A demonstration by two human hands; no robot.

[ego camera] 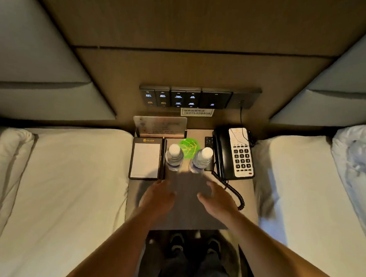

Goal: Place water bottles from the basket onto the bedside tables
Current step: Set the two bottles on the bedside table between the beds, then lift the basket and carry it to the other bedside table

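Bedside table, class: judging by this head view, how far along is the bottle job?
Done: two water bottles stand upright on the bedside table, between notepad and telephone. In hand: nothing; left hand and right hand are open and empty. Left: any other table; no basket shows.

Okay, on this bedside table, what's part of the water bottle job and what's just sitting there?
Job: left water bottle, right water bottle, bedside table, both hands.
Just there: notepad, pen, telephone, green coaster, remote, card stand.

Two bottles [173, 159] [201, 161] stand between notepad [145, 159] and telephone [235, 153]
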